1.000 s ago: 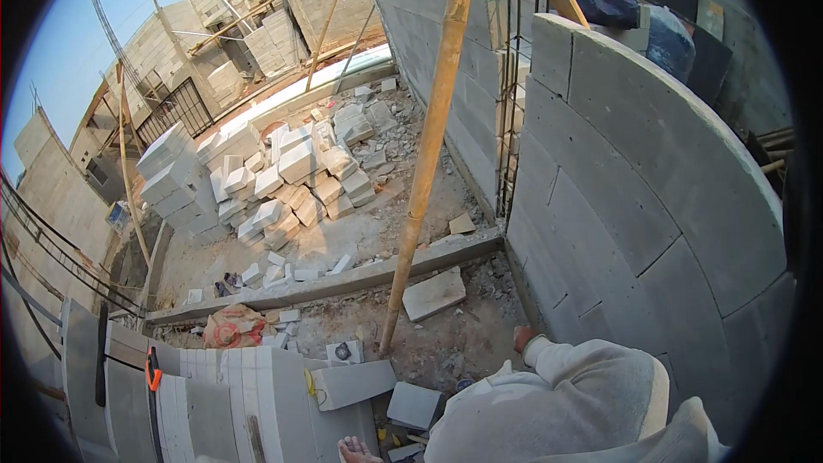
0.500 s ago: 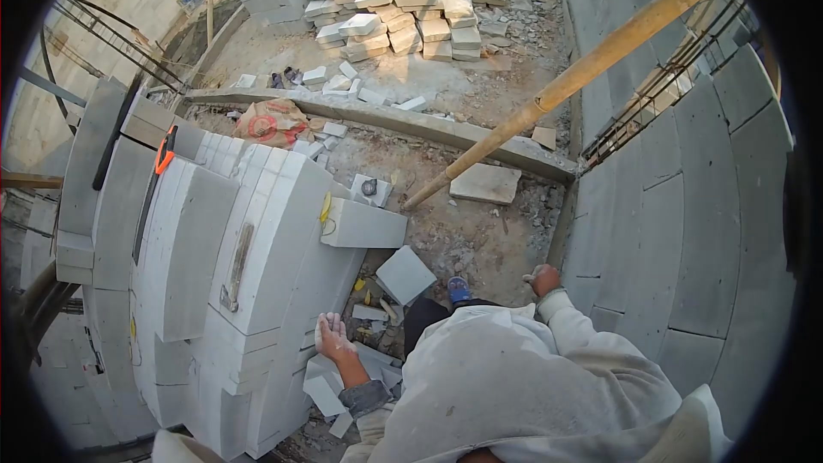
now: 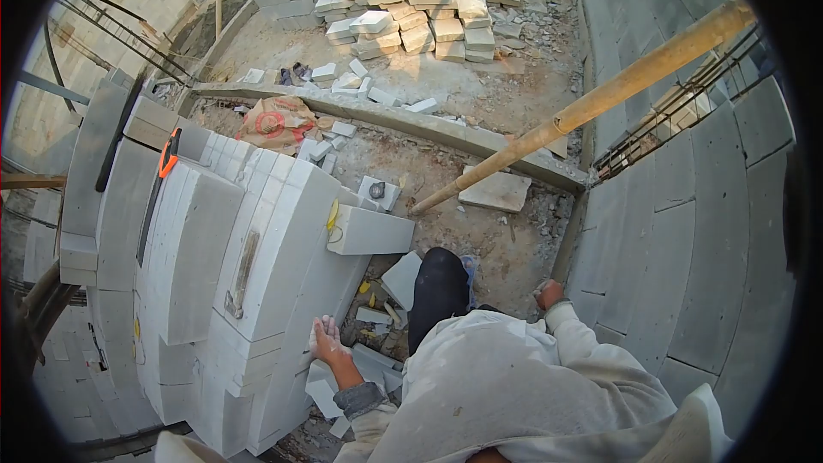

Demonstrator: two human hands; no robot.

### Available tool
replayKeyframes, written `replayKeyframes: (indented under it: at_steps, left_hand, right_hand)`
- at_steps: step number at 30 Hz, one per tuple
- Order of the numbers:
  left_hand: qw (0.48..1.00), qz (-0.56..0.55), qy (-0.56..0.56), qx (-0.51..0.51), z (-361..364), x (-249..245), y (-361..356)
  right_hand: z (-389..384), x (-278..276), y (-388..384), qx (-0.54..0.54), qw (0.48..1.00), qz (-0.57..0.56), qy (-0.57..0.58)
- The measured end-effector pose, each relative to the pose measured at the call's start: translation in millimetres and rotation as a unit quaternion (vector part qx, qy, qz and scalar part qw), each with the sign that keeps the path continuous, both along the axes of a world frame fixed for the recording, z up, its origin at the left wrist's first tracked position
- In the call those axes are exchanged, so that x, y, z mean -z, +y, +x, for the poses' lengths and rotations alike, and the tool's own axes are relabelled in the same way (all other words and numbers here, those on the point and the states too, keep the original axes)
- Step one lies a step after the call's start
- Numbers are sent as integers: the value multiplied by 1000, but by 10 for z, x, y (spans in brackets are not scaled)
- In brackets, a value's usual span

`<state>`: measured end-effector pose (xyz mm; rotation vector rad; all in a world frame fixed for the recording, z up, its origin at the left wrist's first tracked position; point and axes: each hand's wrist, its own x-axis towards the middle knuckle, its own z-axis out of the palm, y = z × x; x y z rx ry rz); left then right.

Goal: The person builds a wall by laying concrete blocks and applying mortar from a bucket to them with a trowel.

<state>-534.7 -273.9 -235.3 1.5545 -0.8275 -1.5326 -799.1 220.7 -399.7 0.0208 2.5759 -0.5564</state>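
My left hand [image 3: 327, 340] is open, with dusty fingers stretched beside the near side of a stack of pale blocks [image 3: 330, 261]. It holds nothing. My right hand [image 3: 549, 293] hangs low by the right block wall [image 3: 630, 266], fingers curled into a fist, and nothing shows in it. On top of the stack lie a long worn tool with a metal end [image 3: 243, 276] and a saw with an orange handle [image 3: 169, 153]. A single block [image 3: 370, 230] with a yellow item [image 3: 333, 214] on its edge sits beside the stack.
A bamboo pole [image 3: 557, 124] slants across the floor up to the right. Cut block pieces [image 3: 397, 279] lie by my legs, and a flat slab [image 3: 495, 189] lies ahead. A low concrete beam [image 3: 386, 116] crosses the ground before a large block pile [image 3: 411, 13].
My dark-trousered knee has come forward over the tilted cut block, covering part of it. My left hand has shifted slightly left, and the view has moved a little.
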Motion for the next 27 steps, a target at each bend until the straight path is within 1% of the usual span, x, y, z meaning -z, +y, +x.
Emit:
replayKeyframes:
  at_steps: [1,4,7,8,9,10,11,12,13,14,16,19,22,25,27]
  left_hand:
    - [1000,0,0,3,-101,4,-51]
    - [1000,11,14,16,-486,37,-217]
    - [999,24,12,33,-962,60,-396]
    - [998,23,26,49,-1087,103,-475]
    - [998,29,17,52,-1222,136,-552]
    - [997,35,16,67,-1414,174,-648]
    - [996,40,16,76,-1572,251,-759]
    - [996,47,-8,75,-1761,355,-891]
    - [995,51,0,82,-1937,382,-995]
    - [993,50,-10,102,-2171,379,-1090]
    - [985,50,-16,162,-2922,271,-1202]
    - [967,38,-11,253,-3956,62,-1303]
    - [938,19,1,347,-4748,-196,-1297]
    - [909,7,25,416,-5303,-380,-1180]
    - [889,9,39,456,-5577,-504,-986]
  right_hand:
    - [-41,-28,-68,29,999,-23,-2]
    - [-308,-135,-394,44,996,-71,-32]
    - [-637,-493,-970,-15,991,-96,96]
    - [-754,-523,-1170,-42,986,-112,116]
    - [-901,-571,-1347,-61,980,-124,142]
    - [-1124,-761,-1559,-74,987,-140,30]
    - [-1292,-762,-1709,-135,971,-162,116]
    - [-1404,-686,-1865,-192,945,-168,203]
    - [-1563,-553,-2029,-161,963,-168,136]
    - [-1770,-737,-2229,-162,968,-169,90]
    - [-2170,-1242,-2519,-184,958,-209,69]
    - [-2614,-1450,-2816,-173,949,-242,103]
    - [-2862,-1981,-2940,-136,969,-205,7]
    - [-2877,-1837,-2996,-125,945,-285,97]
    - [-2789,-1750,-2973,-133,941,-280,132]
